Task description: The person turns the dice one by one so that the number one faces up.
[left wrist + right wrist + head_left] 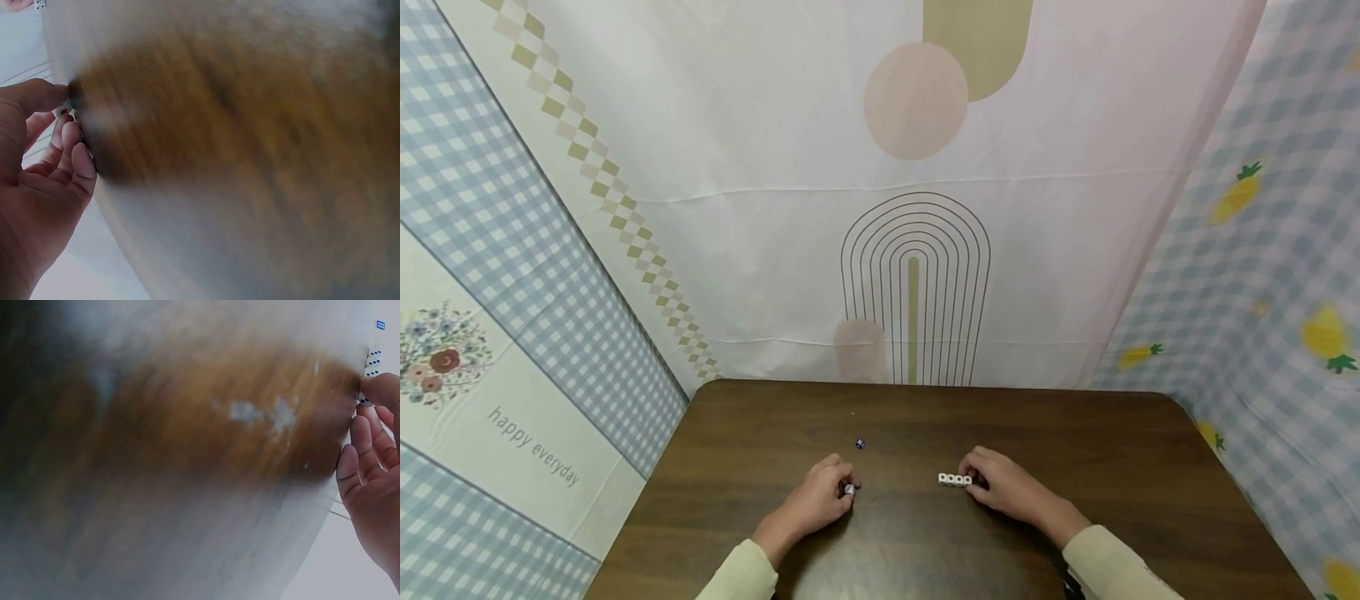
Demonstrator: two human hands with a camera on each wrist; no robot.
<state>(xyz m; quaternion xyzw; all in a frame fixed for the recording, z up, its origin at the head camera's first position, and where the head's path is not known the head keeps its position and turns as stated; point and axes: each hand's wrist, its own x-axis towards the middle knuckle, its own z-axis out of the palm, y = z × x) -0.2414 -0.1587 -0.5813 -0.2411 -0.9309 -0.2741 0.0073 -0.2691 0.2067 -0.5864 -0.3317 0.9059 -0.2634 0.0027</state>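
My left hand (817,497) pinches a small whitish die (849,490) between thumb and fingertips, low over the table. In the left wrist view, a red pip shows on this die (64,111) beside the thumb. To the right, my right hand (1004,488) holds the right end of a short row of white dice (954,480) standing side by side on the table. Blue pips show on these dice (373,363) in the right wrist view, where the thumb covers part of the row. A dark blue die (860,443) lies beyond my left hand.
Both hands work over a brown wooden table (910,550) with rounded far corners. A white patterned cloth (760,275) hangs behind it, and checked cloths (1225,275) hang at both sides. A tiny pale speck lies near the table's far edge.
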